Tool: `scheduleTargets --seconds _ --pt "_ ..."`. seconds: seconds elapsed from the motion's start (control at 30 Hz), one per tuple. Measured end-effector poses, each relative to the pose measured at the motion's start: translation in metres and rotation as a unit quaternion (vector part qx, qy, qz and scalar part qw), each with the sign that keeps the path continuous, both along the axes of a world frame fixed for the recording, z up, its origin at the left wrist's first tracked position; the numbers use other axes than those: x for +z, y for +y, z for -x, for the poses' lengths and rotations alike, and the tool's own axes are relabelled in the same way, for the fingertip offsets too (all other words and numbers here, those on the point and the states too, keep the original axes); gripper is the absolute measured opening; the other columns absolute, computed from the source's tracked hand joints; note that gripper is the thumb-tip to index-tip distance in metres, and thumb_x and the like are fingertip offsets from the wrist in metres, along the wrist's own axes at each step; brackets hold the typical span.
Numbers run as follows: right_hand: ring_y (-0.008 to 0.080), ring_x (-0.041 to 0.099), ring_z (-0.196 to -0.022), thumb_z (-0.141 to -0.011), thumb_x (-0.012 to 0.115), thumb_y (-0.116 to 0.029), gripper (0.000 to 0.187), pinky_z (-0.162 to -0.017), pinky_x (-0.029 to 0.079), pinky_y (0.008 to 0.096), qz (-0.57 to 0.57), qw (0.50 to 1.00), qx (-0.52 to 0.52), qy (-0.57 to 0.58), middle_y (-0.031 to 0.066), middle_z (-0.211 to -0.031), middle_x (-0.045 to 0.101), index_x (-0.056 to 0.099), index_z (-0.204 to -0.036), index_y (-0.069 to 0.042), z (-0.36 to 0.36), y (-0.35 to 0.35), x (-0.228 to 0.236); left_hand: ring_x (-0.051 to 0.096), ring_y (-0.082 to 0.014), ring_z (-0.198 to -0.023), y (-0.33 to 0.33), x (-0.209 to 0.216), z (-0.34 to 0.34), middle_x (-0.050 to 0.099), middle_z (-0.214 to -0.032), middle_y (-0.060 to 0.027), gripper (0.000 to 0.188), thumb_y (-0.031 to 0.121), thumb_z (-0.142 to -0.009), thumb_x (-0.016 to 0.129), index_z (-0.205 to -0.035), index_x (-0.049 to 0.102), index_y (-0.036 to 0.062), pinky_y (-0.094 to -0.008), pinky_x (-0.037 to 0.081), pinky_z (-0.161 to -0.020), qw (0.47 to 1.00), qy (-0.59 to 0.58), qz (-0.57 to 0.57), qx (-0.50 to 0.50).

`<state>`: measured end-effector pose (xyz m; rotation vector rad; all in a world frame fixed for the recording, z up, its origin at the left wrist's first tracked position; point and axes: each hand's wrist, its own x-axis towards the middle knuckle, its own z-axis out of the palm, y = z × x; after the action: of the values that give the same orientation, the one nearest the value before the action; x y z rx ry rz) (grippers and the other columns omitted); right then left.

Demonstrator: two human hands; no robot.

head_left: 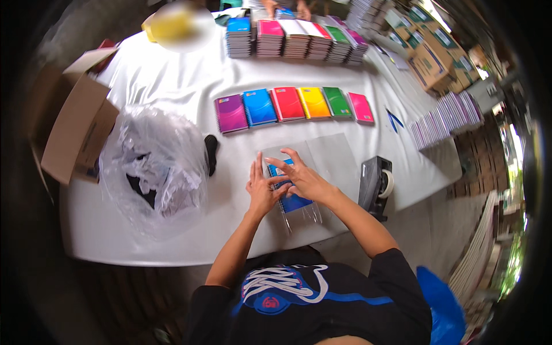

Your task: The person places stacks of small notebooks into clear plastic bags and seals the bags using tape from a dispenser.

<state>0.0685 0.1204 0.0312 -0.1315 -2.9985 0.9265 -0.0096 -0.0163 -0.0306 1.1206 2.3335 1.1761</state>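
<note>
A blue spiral notebook [295,203] lies on the table in front of me, with clear plastic film [334,153] around and beyond it. My left hand [264,188] is at the notebook's spiral side, fingers stretched out and apart. Over the cover reaches my right hand [309,183], its fingers spread and bent, partly crossing the left fingertips. Neither hand visibly grips anything, though some fingertips overlap and are hard to separate. Just beyond are notebooks in a row: purple [232,113], blue [260,107], red [287,103], yellow [315,103], green [337,102] and pink [361,108].
A black tape dispenser [371,183] stands right, with blue-handled pliers [394,121] beyond. Left are a plastic bag of scraps [152,172] and a cardboard box [80,129]. Notebook stacks [296,45] line the far side, near another person's hands [303,10]. More notebooks [445,121] sit right.
</note>
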Motion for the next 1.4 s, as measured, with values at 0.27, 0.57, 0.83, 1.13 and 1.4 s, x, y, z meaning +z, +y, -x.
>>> scheduleTargets --seconds 0.27,0.57,0.83,1.13,1.4 --pt "0.0305 0.049 -0.109 -0.073 0.074 -0.021 0.045 -0.087 0.043 0.0383 -0.101 0.797 -0.535 0.261 0.0153 -0.118 0.049 0.056 -0.114 -0.011 -0.149 0.015 0.021 0.063 -0.0306 -0.094 -0.006 0.007 0.019 0.005 -0.15 -0.023 0.039 0.038 -0.07 0.075 -0.108 0.068 0.0297 -0.0377 0.049 -0.081 0.995 -0.068 -0.001 -0.068" --pt "0.0088 0.042 -0.074 -0.088 0.059 -0.038 0.029 -0.066 0.044 0.028 0.37 0.655 -0.659 0.003 -0.0019 -0.083 0.053 0.062 -0.091 -0.009 -0.26 0.043 0.004 0.061 -0.0189 -0.065 0.001 0.015 0.019 0.004 -0.149 -0.0247 0.041 0.037 -0.071 0.076 -0.109 0.068 0.0243 -0.0326 0.05 -0.075 0.989 -0.095 0.003 -0.111" --pt "0.0179 0.051 -0.094 -0.089 0.059 -0.023 0.02 -0.093 0.043 0.0579 0.59 0.558 -0.455 0.366 -0.0018 -0.097 0.053 0.062 -0.099 -0.006 -0.285 0.0 -0.032 0.053 -0.0135 -0.061 -0.003 0.012 0.021 0.001 -0.15 -0.0234 0.04 0.037 -0.073 0.074 -0.111 0.067 0.0239 -0.029 0.05 -0.076 0.992 -0.076 -0.001 -0.099" --pt "0.0111 0.057 -0.058 -0.083 0.065 -0.01 0.01 -0.051 0.046 0.0261 0.145 0.667 -0.72 0.13 0.0106 -0.082 0.067 0.071 -0.087 -0.003 -0.237 -0.03 0.028 0.064 -0.0178 -0.086 -0.006 -0.005 0.03 -0.009 -0.148 -0.0249 0.051 0.026 -0.071 0.078 -0.118 0.062 0.019 -0.0321 0.05 -0.089 0.983 -0.091 -0.04 -0.155" --pt "0.0054 0.046 -0.053 -0.08 0.065 -0.01 0.079 -0.047 0.038 0.0225 0.359 0.913 -0.182 -0.064 0.0013 -0.062 0.057 0.02 -0.145 -0.011 -0.04 -0.008 0.035 0.059 -0.0316 -0.107 0.0 -0.008 0.035 -0.011 -0.148 -0.0235 0.073 0.034 -0.063 0.081 -0.129 0.05 0.0284 -0.0372 0.047 -0.093 0.973 -0.174 -0.018 -0.147"
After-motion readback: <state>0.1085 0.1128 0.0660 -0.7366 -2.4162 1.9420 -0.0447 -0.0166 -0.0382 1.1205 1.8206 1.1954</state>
